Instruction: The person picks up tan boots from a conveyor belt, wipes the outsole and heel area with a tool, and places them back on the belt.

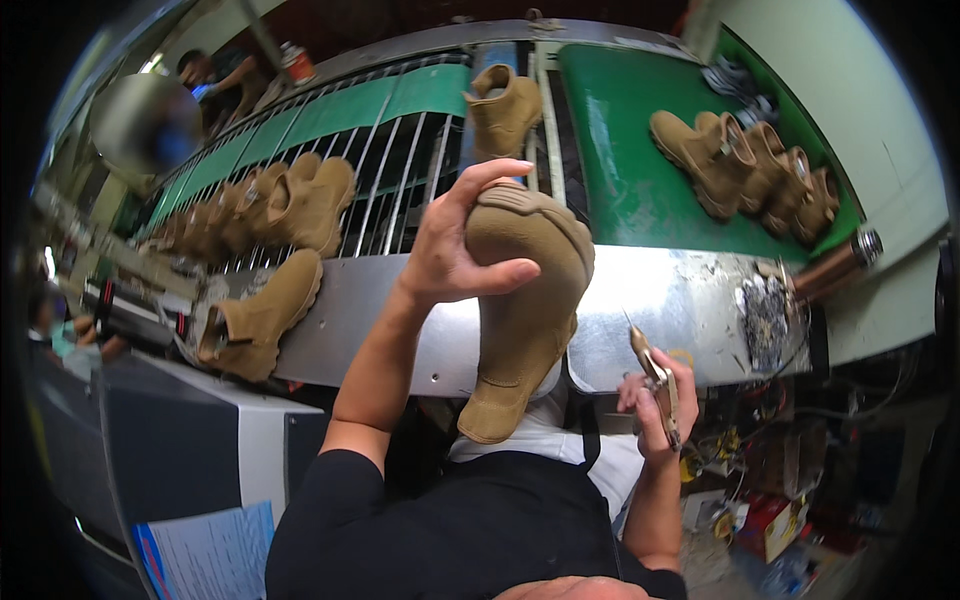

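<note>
My left hand (455,245) grips a tan boot (520,310) by its toe end, fingers over the front of the sole and thumb across the upper. The boot is tilted over the bench's front edge, toe up and shaft pointing down toward my lap. To its right, my right hand (660,405) is closed around a brownish metal hand tool (655,375) with a thin pointed tip. The tip points up and left, apart from the boot. The tool's exact kind cannot be made out.
A metal bench (640,320) spans the front. One tan boot (258,315) stands at its left, another boot (503,110) farther back. Several boots (270,205) line the roller rack; more boots (710,160) sit on the green belt (625,150). A person (225,85) is at the far left.
</note>
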`<state>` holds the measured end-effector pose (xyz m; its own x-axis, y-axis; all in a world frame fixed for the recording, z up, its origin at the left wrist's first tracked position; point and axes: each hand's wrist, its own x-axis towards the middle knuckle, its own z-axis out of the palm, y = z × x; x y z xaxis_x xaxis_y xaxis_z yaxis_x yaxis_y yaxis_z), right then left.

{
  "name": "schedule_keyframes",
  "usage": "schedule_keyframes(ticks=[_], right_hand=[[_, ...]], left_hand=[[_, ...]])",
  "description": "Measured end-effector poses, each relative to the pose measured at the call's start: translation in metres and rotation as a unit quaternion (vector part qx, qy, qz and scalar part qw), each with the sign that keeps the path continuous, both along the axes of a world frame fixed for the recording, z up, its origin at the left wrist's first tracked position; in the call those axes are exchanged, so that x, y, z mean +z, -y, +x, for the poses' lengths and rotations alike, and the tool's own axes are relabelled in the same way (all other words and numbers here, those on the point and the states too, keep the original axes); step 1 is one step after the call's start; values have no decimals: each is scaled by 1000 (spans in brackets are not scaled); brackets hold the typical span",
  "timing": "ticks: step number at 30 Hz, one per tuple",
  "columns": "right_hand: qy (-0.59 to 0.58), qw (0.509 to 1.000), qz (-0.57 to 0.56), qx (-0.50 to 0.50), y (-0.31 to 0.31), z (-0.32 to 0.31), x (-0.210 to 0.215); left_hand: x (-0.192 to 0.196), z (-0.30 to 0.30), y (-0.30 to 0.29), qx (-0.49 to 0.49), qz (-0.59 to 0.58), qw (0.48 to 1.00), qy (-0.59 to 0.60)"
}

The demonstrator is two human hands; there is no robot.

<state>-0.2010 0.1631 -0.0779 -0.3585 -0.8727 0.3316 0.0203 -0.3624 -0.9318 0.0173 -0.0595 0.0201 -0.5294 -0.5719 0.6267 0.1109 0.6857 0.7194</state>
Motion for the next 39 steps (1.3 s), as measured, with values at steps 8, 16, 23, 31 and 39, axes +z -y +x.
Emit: schedule_keyframes(ticks=[8, 16, 23, 31, 39], right_hand=[[-209, 968, -127, 54, 94, 17, 87], [-32, 992, -106, 53, 116, 26, 38], [32, 993, -98, 54, 103, 33, 10], [71, 992, -96, 48, 79, 43, -29], [49, 997, -13, 64, 54, 60, -54]], left_hand=[[2, -12, 20, -36, 66, 997, 15], [-11, -11, 55, -52, 152, 987, 0], [-14, -16, 64, -84, 181, 980, 0], [-22, -12, 73, -77, 220, 972, -20], [-43, 5, 89, -40, 238, 968, -66]])
